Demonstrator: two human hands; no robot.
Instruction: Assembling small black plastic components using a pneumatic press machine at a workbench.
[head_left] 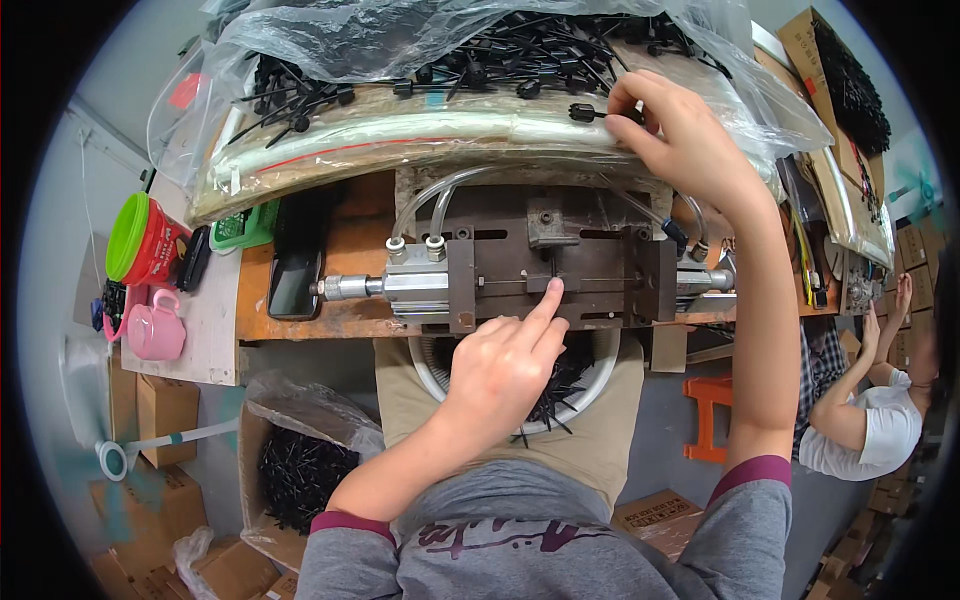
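Observation:
My left hand (505,370) reaches over the metal clamping fixture (590,290), its index finger stretched out and the tip touching the fixture's middle. A thin dark pin-like piece (554,268) shows just above that fingertip. The other fingers are partly bent and the thumb is hidden. At the far right of the bench, my right hand (680,135) is closed in a pinch on a black plastic part (583,113) with a ribbed head. Beneath that hand lies the edge of a plastic-lined tray (400,145), heaped with similar black thin-stemmed parts (500,60).
Clear air hoses (440,205) arch from the fixture. To the left are a phone (296,280), a green basket (245,228), a red tub (150,240) and a pink mug (157,327). Below sit a white-rimmed bin (600,375) and a box of black parts (300,475). Another person (865,425) sits at right.

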